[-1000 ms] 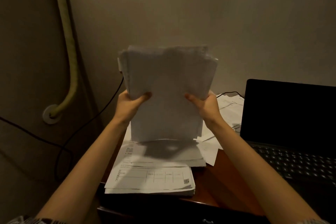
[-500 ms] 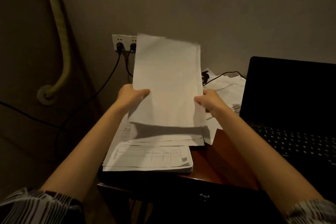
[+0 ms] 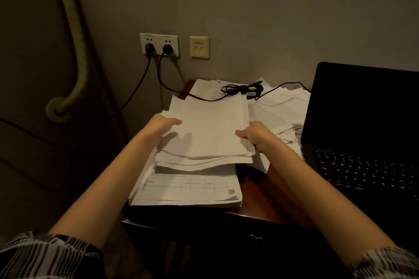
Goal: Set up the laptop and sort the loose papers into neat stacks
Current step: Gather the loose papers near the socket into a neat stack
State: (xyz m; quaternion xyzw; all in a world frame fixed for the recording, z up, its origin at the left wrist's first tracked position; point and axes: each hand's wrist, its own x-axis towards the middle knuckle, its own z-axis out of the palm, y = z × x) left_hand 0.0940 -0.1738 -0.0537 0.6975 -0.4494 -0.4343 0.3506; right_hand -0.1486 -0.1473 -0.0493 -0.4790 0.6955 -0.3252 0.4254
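Note:
A bundle of white papers (image 3: 208, 129) lies nearly flat, low over a thick paper stack (image 3: 186, 190) at the desk's left end. My left hand (image 3: 162, 125) grips the bundle's left edge with the thumb on top. My right hand (image 3: 256, 135) grips its right edge the same way. A black laptop (image 3: 362, 124) stands open at the right with a dark screen. Loose papers (image 3: 278, 106) spread between the bundle and the laptop.
A black power adapter with coiled cable (image 3: 244, 90) lies on papers at the back. Two plugs sit in a wall socket (image 3: 158, 44), their cables running down to the desk. The brown desk (image 3: 256, 197) ends near me. A yellowish hose (image 3: 77, 41) hangs at left.
The bundle stood upright in both hands a second ago. It has since tipped forward and come down to lie almost flat over the stack. Both hands kept their hold.

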